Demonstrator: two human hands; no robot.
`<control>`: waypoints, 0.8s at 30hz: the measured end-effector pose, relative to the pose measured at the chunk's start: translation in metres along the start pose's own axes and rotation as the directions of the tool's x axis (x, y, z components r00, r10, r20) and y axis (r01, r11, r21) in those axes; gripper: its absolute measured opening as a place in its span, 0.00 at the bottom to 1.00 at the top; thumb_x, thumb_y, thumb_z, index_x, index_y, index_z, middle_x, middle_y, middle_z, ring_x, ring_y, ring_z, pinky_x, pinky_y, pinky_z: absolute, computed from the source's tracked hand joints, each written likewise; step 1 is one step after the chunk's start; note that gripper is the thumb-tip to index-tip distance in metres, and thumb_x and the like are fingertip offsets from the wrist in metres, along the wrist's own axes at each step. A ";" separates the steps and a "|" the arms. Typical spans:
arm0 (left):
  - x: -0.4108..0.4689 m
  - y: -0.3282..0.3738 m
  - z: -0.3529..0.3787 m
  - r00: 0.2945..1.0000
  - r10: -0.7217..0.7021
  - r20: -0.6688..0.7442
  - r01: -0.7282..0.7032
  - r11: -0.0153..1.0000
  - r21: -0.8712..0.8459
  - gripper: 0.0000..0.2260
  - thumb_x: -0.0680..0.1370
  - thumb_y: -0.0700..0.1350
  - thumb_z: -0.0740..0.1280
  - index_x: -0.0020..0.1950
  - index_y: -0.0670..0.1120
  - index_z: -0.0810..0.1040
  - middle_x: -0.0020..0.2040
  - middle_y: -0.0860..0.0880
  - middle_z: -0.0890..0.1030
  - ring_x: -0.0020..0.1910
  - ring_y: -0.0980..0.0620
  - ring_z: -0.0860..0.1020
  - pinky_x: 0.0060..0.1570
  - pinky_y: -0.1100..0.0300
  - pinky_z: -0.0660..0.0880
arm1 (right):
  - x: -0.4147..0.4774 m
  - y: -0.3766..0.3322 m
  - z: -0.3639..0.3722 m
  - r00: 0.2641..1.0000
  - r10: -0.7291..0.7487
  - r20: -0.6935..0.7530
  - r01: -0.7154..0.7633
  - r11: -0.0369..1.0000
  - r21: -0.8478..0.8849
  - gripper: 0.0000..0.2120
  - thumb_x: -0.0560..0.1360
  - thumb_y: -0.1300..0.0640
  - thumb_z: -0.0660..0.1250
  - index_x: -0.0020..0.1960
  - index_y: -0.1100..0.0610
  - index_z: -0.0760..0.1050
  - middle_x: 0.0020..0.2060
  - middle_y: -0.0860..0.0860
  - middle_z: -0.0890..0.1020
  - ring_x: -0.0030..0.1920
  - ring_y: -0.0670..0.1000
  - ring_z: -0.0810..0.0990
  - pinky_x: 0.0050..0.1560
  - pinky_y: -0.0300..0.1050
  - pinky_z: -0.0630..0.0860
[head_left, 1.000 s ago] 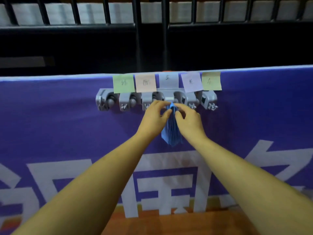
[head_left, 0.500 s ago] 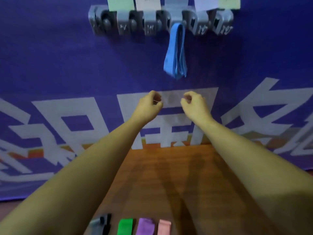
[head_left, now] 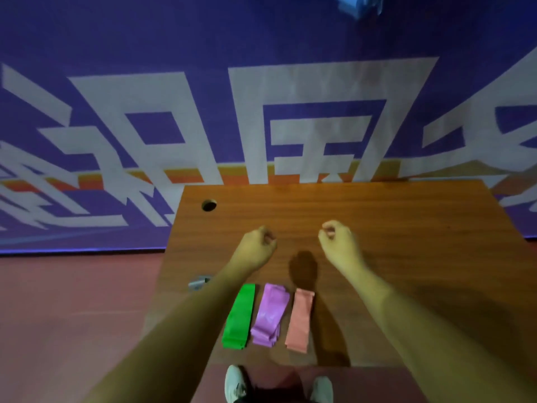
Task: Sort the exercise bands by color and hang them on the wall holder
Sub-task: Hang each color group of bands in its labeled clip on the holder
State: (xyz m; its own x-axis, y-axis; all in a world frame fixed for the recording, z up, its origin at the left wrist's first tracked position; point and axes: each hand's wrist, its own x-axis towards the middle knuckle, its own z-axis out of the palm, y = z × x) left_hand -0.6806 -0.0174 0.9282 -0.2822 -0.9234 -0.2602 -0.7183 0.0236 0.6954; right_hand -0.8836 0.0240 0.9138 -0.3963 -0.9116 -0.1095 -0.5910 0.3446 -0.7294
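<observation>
Both forearms are held out over the wooden tabletop (head_left: 406, 216). The left grip (head_left: 255, 247) is seen above the middle of the tabletop with its fingers curled in, and nothing is held in it. The right grip (head_left: 340, 244) is carried to its right, apart from it, likewise curled closed on nothing. Three folded exercise bands are laid just beside one another near the near edge: a green band (head_left: 239, 315) on the left, a purple band (head_left: 270, 315) in the middle and a pink band (head_left: 300, 319) on the right. A grey item (head_left: 199, 282) at the left edge is partly hidden by the left forearm. The lower end of a blue band (head_left: 359, 5) is seen at the far top, against the purple banner (head_left: 145, 39). A round hole (head_left: 208, 205) is cut in the far left corner of the tabletop.
</observation>
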 end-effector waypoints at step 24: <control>-0.025 -0.074 0.150 0.935 -0.210 0.286 0.191 0.977 0.093 0.12 0.79 0.40 0.60 0.58 0.41 0.80 0.55 0.43 0.82 0.54 0.46 0.79 0.55 0.59 0.73 | -0.074 0.124 0.118 0.897 0.361 0.255 -0.359 0.932 -0.057 0.06 0.74 0.63 0.66 0.48 0.63 0.81 0.45 0.58 0.84 0.48 0.58 0.82 0.44 0.41 0.70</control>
State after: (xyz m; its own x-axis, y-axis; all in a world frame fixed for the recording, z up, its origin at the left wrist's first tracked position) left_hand -0.7159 0.0618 0.7828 -0.2949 -0.7585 -0.5812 -0.8152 -0.1176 0.5672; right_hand -0.8444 0.1080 0.7521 -0.3895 -0.7502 -0.5343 -0.4483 0.6612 -0.6015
